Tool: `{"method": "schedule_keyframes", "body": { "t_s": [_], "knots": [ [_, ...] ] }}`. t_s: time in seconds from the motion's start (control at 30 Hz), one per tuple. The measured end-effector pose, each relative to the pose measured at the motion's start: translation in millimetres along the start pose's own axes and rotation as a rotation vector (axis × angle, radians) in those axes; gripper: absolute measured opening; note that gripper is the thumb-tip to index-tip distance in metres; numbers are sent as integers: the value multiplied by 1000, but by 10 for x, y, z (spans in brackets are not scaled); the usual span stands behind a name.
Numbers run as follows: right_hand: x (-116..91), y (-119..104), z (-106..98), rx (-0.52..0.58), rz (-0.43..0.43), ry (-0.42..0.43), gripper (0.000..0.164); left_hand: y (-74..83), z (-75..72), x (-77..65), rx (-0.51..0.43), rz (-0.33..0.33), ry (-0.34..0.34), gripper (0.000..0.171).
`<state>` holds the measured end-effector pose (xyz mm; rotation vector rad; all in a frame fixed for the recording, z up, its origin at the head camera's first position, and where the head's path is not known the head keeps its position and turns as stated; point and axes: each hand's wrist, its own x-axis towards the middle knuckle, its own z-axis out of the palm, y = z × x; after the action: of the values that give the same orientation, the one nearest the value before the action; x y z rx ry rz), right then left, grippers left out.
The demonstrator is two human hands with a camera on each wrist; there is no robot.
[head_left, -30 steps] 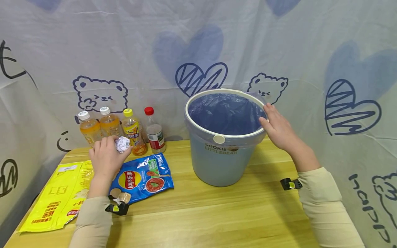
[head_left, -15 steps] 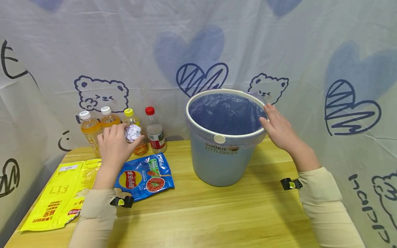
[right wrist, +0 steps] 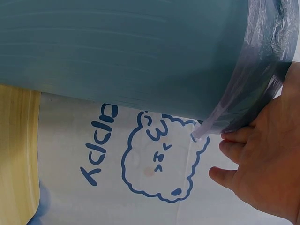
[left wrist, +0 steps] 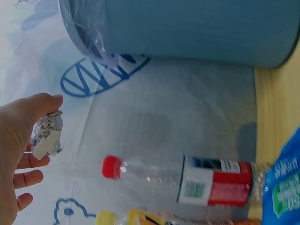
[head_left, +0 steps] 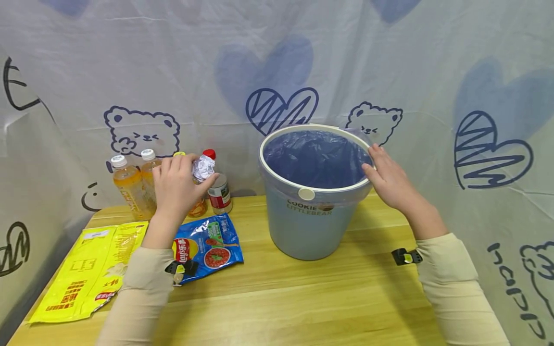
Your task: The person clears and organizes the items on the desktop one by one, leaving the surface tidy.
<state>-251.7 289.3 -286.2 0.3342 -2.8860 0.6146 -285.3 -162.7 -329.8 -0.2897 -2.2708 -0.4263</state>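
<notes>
My left hand (head_left: 179, 187) holds a crumpled paper ball (head_left: 203, 167) between thumb and fingers, raised in front of the bottles. In the left wrist view the ball (left wrist: 48, 134) sits under the thumb, printed and creased. To the right stands a blue-grey trash bin (head_left: 303, 230) with a pale rim and a clear plastic liner (head_left: 316, 156). My right hand (head_left: 391, 180) rests against the bin's right rim with fairly straight fingers. In the right wrist view, fingers of that hand (right wrist: 262, 154) lie along the outside of the liner's folded edge (right wrist: 234, 98).
Two orange-drink bottles (head_left: 130, 185) with white caps, a yellow-capped bottle (left wrist: 140, 218) and a red-capped bottle (head_left: 220, 197) stand at the back left. A blue Lay's bag (head_left: 216, 245) and a yellow wrapper (head_left: 78, 274) lie on the wooden table (head_left: 277, 298). A printed curtain hangs behind.
My left hand has moved right and slightly up with the paper ball, from in front of the yellow-capped bottle to in front of the red-capped one. My right hand has stayed at the bin rim.
</notes>
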Motion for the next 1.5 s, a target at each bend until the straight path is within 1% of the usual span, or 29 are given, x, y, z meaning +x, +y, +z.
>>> {"method": "schedule_keyframes", "body": {
  "t_s": [0.17, 0.3, 0.63, 0.77, 0.9, 1.03, 1.3, 1.5],
  "knots": [
    [3, -11, -2, -2, -4, 2, 69, 143, 0, 117, -41, 33, 28, 64],
    [8, -23, -3, -1, -7, 1, 69, 248, -7, 203, -59, 43, 36, 64],
    [20, -30, 3, 7, -10, 0, 69, 509, -15, 377, -112, 44, 5, 64],
    [17, -36, 0, 6, -5, 2, 68, 611, -9, 431, -113, 56, -4, 63],
    [11, -43, -8, 3, -1, 3, 67, 702, -5, 471, -104, 74, 2, 62],
    [12, -40, -13, 0, 0, 2, 66, 782, 17, 499, -114, 99, 12, 62],
    [10, -29, -12, -3, -5, 7, 65, 943, 46, 541, -146, 106, -41, 63],
    [-4, -17, -6, 3, 3, 6, 66, 1024, 91, 558, -169, 131, -49, 64]
  ]
}}
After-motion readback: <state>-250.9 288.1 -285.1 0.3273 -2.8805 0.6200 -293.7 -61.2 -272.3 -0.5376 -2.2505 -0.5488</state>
